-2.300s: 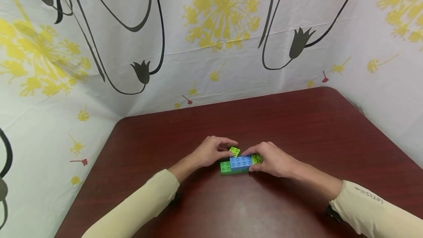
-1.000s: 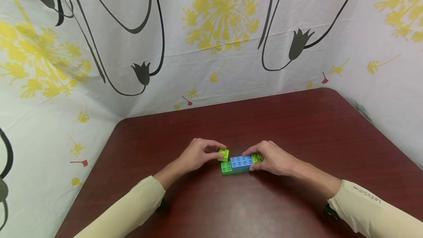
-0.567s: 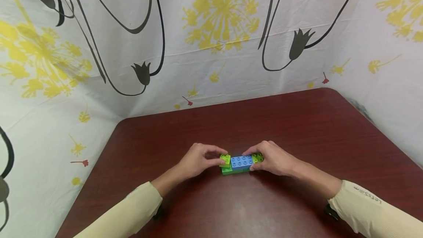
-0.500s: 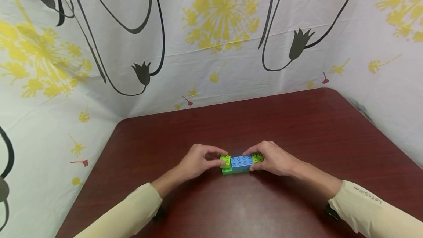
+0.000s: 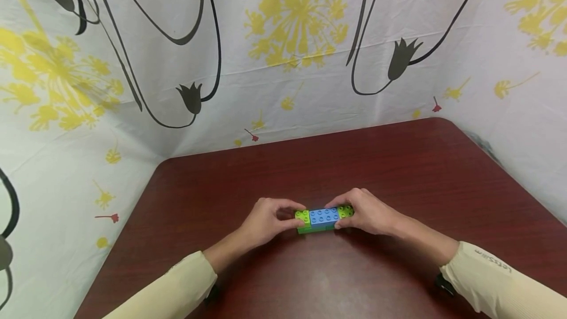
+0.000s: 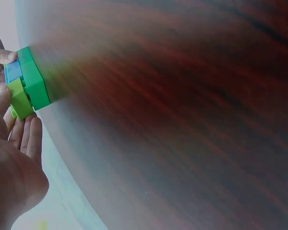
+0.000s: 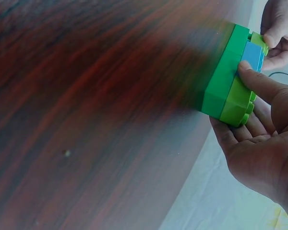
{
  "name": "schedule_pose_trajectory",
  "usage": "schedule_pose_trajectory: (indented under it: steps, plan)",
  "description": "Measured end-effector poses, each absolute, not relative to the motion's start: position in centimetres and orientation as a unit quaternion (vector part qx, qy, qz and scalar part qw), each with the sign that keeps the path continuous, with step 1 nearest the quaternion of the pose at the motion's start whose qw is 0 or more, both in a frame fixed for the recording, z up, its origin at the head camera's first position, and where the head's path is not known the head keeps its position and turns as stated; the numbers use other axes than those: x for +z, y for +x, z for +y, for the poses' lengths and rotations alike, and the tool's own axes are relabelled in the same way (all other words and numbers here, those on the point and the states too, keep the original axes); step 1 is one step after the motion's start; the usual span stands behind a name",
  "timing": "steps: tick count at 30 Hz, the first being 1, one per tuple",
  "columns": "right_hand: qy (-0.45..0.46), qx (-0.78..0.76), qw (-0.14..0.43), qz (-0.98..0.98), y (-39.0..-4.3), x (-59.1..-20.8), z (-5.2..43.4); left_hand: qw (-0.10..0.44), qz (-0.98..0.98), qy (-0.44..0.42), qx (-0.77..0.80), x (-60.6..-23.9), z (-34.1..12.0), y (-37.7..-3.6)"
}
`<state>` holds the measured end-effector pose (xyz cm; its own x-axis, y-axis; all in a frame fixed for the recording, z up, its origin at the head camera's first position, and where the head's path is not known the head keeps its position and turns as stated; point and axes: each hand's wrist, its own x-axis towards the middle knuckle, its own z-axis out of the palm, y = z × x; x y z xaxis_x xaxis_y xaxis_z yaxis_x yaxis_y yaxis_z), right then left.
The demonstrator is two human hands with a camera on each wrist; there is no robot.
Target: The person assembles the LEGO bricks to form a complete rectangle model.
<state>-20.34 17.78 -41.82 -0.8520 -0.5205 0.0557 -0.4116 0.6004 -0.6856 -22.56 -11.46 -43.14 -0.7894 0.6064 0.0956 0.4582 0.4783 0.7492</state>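
A brick stack (image 5: 322,220) lies on the dark red table (image 5: 354,161). Its long dark green base (image 5: 315,230) carries a blue brick (image 5: 324,216) in the middle and a lime brick (image 5: 345,210) on the right end. My left hand (image 5: 298,214) pinches a small lime brick (image 5: 302,216) seated on the base's left end, flush with the blue one. My right hand (image 5: 340,215) grips the stack's right end. In the left wrist view my thumb lies on the lime brick (image 6: 20,100) over the green base (image 6: 36,84). The right wrist view shows my thumb on the blue brick (image 7: 252,55).
A white cloth with yellow and black flowers (image 5: 283,53) walls the table at the back and on both sides. The table's rounded far corners (image 5: 438,122) meet the cloth. Bare wood stretches around the stack.
My left hand carried the small lime brick from behind the stack to the base's left end and set it down beside the blue brick. My right hand kept its hold.
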Motion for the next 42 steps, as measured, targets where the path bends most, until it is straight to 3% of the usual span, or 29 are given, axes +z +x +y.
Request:
schedule_pose_trajectory:
  steps: [26, 42]
  plan:
    - [-0.264, -0.368, 0.064, 0.889, -19.9, -41.9, 18.1, 0.076, 0.867, 0.288, 0.400, -42.9, -12.8, -21.8]
    - [-0.218, -0.391, 0.064, 0.892, -20.4, -42.2, 17.9, 0.070, 0.864, 0.282, 0.412, -43.4, -13.7, -22.6]
